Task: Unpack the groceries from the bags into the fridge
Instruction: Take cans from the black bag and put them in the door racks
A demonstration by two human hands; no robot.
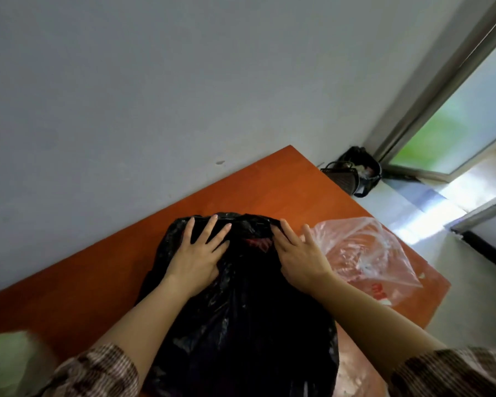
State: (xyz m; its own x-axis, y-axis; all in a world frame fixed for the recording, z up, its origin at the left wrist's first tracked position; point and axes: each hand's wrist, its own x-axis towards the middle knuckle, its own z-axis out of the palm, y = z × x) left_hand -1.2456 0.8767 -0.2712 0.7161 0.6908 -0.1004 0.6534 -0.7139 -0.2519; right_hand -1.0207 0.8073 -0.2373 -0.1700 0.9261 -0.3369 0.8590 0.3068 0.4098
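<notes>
Groceries unseen, presumably inside crinkly black plastic bag (241, 305) on orange wooden desk (103, 270). Left hand (196, 257) flat on bag, grip apart; right hand (298, 253) pinching rim at mouth. Pink translucent plastic bag (364, 253) beside, untouched. No fridge in view. Unpacking barely begun.

A black bag (241, 310) hides nearly all its contents; only a scrap of red (258, 243) shows at its mouth, too small to identify. The bag's lower part runs off the bottom edge. A pale green shape (9, 362) at lower left is blurred and cut by the frame. The contents of a pink bag (364, 253) cannot be made out. Items in a dark basket (355, 170) on the floor are too small to tell. Both sleeves (98, 371) leave the frame.
</notes>
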